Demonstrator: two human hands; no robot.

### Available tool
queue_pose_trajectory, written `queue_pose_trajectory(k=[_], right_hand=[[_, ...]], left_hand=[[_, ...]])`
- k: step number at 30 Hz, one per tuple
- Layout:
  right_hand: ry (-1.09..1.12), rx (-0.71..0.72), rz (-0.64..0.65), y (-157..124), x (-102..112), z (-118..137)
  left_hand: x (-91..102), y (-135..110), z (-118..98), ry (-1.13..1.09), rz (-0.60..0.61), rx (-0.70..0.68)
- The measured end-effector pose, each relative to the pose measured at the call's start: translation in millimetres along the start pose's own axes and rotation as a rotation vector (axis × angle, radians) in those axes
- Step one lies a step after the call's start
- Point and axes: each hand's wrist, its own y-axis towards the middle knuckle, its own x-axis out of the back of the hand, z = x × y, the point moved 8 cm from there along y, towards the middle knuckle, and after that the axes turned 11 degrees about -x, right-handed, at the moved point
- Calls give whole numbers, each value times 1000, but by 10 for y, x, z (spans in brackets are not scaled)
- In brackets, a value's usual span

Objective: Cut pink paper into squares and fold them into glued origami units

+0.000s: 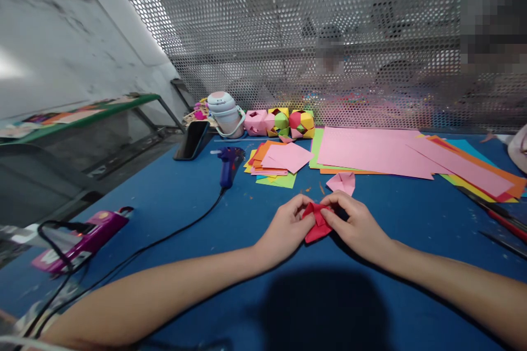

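Note:
A small red folded paper (316, 226) is pinched between both hands just above the blue table. My left hand (288, 226) grips its left side, thumb on top. My right hand (354, 225) holds the right side and upper corner with thumb and fingers. Creased flaps show on the paper's upper face; its underside is hidden. Just beyond the fingers lies a pink folded paper piece (342, 182). Farther back is a pile of small coloured paper sheets (284, 158), pink on top.
A blue glue gun (228, 167) trails its cable to a purple power strip (88, 241). Folded paper balls (280, 122), a lidded cup (225, 114) and a phone (192, 140) stand behind. Large pink sheets (370, 148) lie back right; scissors (500, 213) are at the right edge.

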Motion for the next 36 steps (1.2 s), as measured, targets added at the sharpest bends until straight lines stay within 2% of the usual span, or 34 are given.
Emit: queue_pose_trajectory(k=[11,16,20,29,36], right_hand=[[-14,53,-32,-10,24,29],[1,7,-11,-1,7,-15],[5,-29,6,1,-2,-50],[-15,19,-35,-4,18,-1],[-14,-25,-42,12,31,-51]], left_hand=[[34,-9,-1,121,36,-4],[39,-2,-1,176,36,-46],[36,-5,-13,182,40,-56],[55,3,-62,196,31,-78],[71,0,-81,182,11,-93]])
